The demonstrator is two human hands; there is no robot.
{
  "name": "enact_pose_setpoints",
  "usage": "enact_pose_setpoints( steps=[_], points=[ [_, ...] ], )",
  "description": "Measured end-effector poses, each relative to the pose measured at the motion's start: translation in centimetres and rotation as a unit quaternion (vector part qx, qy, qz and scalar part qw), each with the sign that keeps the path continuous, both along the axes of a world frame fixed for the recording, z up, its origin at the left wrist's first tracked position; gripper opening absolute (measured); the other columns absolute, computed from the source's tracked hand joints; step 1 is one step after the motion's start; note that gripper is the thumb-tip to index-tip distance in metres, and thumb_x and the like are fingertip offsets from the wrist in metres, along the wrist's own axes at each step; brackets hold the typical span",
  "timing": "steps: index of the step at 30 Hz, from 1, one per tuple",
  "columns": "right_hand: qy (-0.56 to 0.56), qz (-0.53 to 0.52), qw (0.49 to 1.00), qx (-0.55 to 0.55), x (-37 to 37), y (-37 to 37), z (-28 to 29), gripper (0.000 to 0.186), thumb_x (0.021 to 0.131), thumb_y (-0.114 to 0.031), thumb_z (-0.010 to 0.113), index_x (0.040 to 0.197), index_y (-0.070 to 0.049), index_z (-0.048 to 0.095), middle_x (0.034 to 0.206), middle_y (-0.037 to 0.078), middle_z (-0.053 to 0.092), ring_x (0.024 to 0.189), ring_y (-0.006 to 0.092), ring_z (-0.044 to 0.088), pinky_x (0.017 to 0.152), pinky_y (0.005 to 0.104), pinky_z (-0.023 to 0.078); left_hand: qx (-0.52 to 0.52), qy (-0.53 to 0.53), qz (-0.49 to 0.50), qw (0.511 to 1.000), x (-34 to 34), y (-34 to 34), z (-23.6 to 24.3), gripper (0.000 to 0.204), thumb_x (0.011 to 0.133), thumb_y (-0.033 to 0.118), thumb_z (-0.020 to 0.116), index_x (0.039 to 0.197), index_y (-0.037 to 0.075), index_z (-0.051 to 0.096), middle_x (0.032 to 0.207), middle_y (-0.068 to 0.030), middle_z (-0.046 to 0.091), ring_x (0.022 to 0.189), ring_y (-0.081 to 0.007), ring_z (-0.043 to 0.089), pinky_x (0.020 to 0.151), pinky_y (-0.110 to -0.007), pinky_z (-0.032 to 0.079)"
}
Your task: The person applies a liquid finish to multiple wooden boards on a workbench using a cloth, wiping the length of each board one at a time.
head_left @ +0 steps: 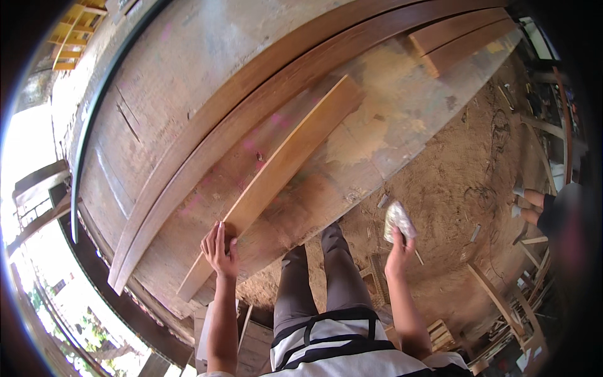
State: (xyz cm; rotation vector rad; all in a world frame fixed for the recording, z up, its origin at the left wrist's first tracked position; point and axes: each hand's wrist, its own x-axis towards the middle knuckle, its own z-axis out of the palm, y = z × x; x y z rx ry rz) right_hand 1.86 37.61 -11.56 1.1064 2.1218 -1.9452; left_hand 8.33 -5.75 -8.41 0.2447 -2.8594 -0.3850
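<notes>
A narrow light-brown wooden board (pixel 295 151) lies slantwise on the worn, paint-stained tabletop (pixel 301 217). Around the near part of this board is my left hand (pixel 220 251), its fingers bent over the far edge and the thumb on the near side. A dark patch shows between thumb and fingers; whether it is shadow or a thing I cannot tell. My right hand (pixel 400 248) is off to the right of the table, over the dirt floor. Its closed fingers grip a crumpled whitish wad (pixel 397 220), cloth or plastic, held up in the air.
Beyond the board run two long brown planks (pixel 251 100), side by side. Two shorter pieces (pixel 461 41) lie at the far right corner. Wood scraps (pixel 496 295) litter the dirt floor (pixel 440 182). Another person's legs (pixel 534 207) show at the right.
</notes>
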Motion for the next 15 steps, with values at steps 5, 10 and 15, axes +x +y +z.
enact_pose_setpoints(
  steps=[5, 10, 15],
  points=[
    [-0.024, 0.004, 0.998, 0.050, 0.1, 2.0, -1.0, 0.038, 0.099, -0.018, 0.067, 0.131, 0.001, 0.060, 0.130, 0.009, 0.064, 0.116, 0.0171, 0.060, 0.102, 0.0346, 0.045, -0.034, -0.044, 0.046, 0.997, -0.1, 0.4, 0.1, 0.073, 0.079, 0.046, 0.081, 0.136, 0.005, 0.062, 0.127, -0.0134, 0.065, 0.112, -0.0333, 0.060, 0.098, -0.046, 0.043],
    [-0.003, 0.028, 0.998, 0.055, -1.5, 2.4, -1.2, 0.039, 0.099, -0.019, 0.066, 0.131, 0.002, 0.060, 0.131, 0.011, 0.064, 0.116, 0.0200, 0.060, 0.103, 0.0364, 0.045, 0.017, -0.071, 0.066, 0.995, -2.0, 1.2, 1.2, 0.071, 0.079, 0.038, 0.082, 0.137, 0.005, 0.059, 0.127, -0.0142, 0.064, 0.115, -0.0333, 0.058, 0.101, -0.047, 0.041],
    [-0.020, 0.078, 0.992, 0.094, -3.1, 2.2, 0.2, 0.039, 0.100, -0.019, 0.063, 0.133, 0.003, 0.059, 0.134, 0.011, 0.063, 0.120, 0.0205, 0.058, 0.106, 0.0379, 0.042, 0.056, -0.057, 0.079, 0.994, -5.9, 4.9, 1.1, 0.072, 0.080, 0.036, 0.082, 0.140, 0.007, 0.057, 0.135, -0.0115, 0.061, 0.127, -0.0331, 0.053, 0.105, -0.049, 0.038]
  ],
)
